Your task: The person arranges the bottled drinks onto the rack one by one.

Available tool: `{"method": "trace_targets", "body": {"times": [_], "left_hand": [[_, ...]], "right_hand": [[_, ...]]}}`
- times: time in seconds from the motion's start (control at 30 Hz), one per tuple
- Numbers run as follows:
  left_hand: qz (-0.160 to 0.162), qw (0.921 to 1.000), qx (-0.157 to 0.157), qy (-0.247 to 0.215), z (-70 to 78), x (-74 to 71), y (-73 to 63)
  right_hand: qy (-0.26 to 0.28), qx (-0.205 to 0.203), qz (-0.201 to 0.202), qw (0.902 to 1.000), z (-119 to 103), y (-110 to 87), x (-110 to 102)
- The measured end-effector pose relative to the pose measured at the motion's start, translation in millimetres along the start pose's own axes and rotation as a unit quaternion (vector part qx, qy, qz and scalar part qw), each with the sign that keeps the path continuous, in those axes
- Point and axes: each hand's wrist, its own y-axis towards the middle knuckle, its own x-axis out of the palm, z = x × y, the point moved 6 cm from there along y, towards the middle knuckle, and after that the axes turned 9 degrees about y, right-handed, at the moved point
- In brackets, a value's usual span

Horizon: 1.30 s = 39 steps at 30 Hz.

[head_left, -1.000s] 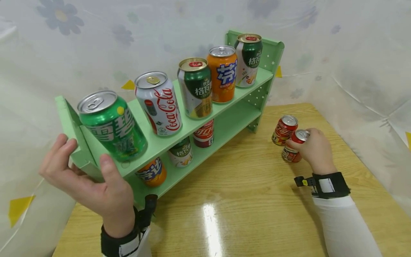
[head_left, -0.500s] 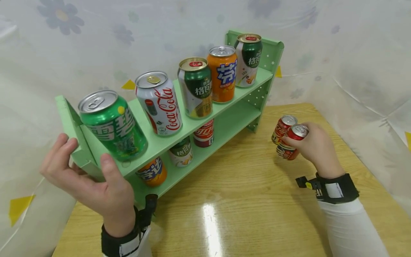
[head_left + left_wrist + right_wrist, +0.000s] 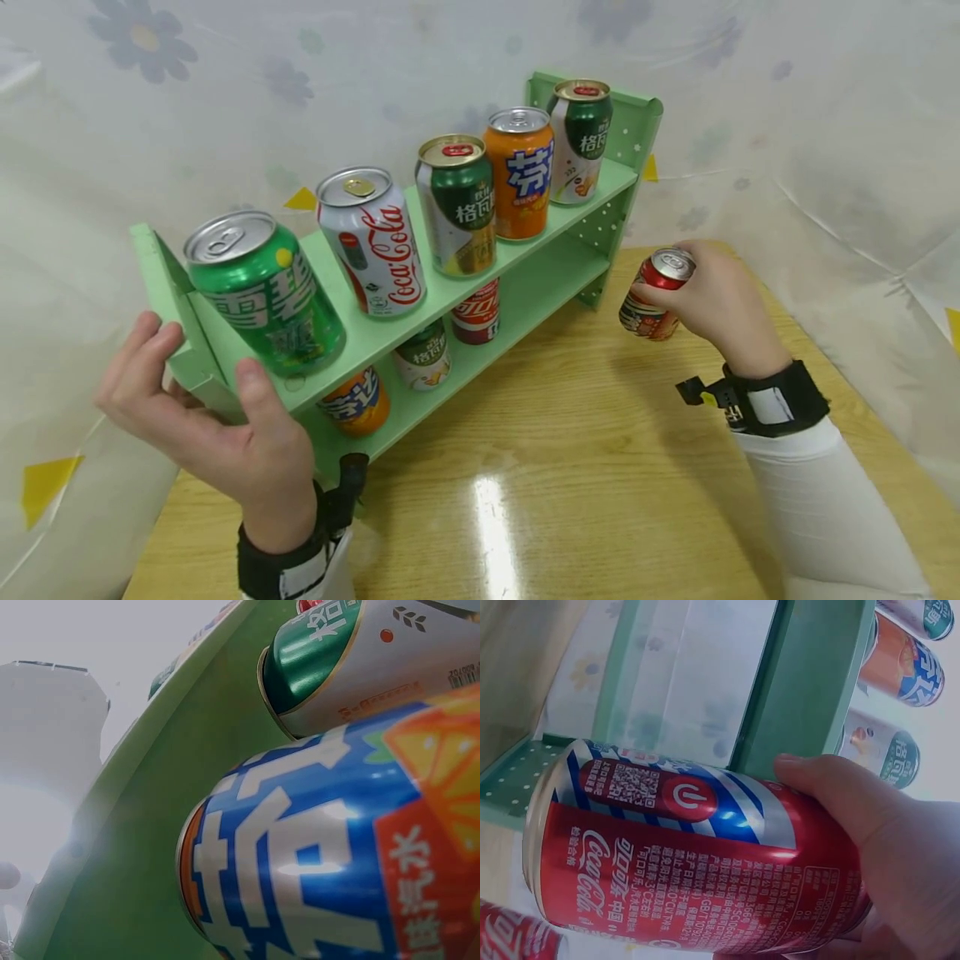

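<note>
My right hand grips a red Coca-Cola can near its top, thumb on the near side. The can is tilted and lifted off the table, to the right of the green two-tier shelf. In the right wrist view the can's printed side faces the camera, and a second red can stands below it; in the head view that one is hidden. My left hand holds the left end of the shelf, with fingers at the end panel and thumb at the front, beside a green Sprite can.
On the upper tier also stand a silver Coca-Cola can, two green-and-white cans and an orange can. Below are an orange can, a green-and-white can and a red can. A patterned sheet hangs behind the wooden table.
My right hand has lifted the red Coca-Cola can and carried it left and away from me, in front of the other red can. The left hand stays at the shelf end.
</note>
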Motion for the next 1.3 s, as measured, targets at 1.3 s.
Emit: {"method": "trace_targets", "body": {"times": [1.3], "left_hand": [[0.006,1.0000,0.000,0.004,-0.4,0.4,0.7]], "right_hand": [[0.116,-0.070,-0.032,0.9902,-69,46.7,64]]}}
